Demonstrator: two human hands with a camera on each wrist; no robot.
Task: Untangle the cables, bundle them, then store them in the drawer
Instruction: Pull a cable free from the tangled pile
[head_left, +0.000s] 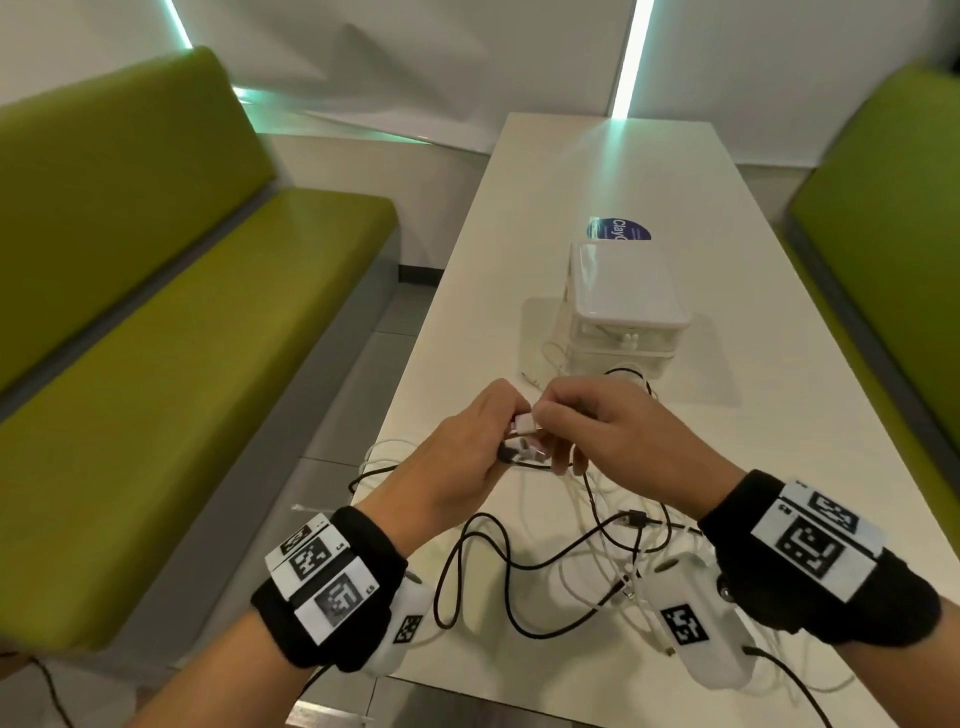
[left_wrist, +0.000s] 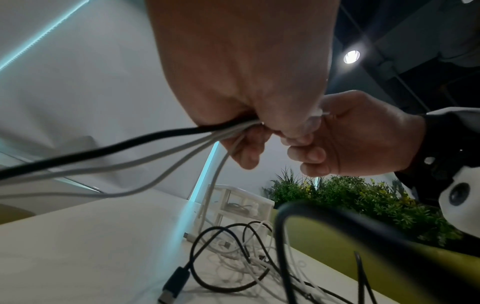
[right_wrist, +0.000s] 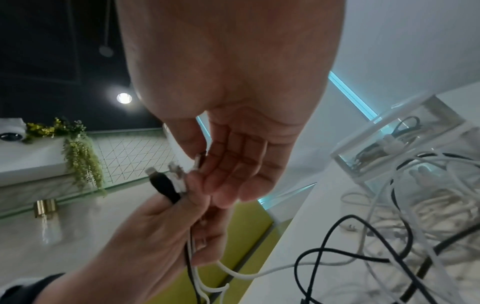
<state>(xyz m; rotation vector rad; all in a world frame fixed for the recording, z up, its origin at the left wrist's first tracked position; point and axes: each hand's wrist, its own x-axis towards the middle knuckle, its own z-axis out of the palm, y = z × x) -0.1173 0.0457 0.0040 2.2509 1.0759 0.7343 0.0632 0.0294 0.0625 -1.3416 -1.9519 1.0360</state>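
Note:
Above the white table (head_left: 597, 166), my left hand (head_left: 511, 444) grips a bunch of cable ends: a black plug (right_wrist: 163, 185) and white plugs (right_wrist: 178, 174) stick out past its fingers, and their cords (left_wrist: 155, 144) trail down to the left. My right hand (head_left: 545, 421) meets it and pinches a white connector (head_left: 523, 423) between thumb and fingers. A tangle of black and white cables (head_left: 597, 545) lies on the table beneath both hands. The small white drawer unit (head_left: 623, 306) stands behind, with cables showing through its translucent drawers (right_wrist: 405, 144).
Green benches (head_left: 156, 291) (head_left: 893, 218) flank the narrow table. Some cable loops (head_left: 374, 457) hang over the table's left edge. A round blue sticker (head_left: 618, 228) lies behind the drawer unit. Green plants (left_wrist: 350, 201) stand beyond the right bench.

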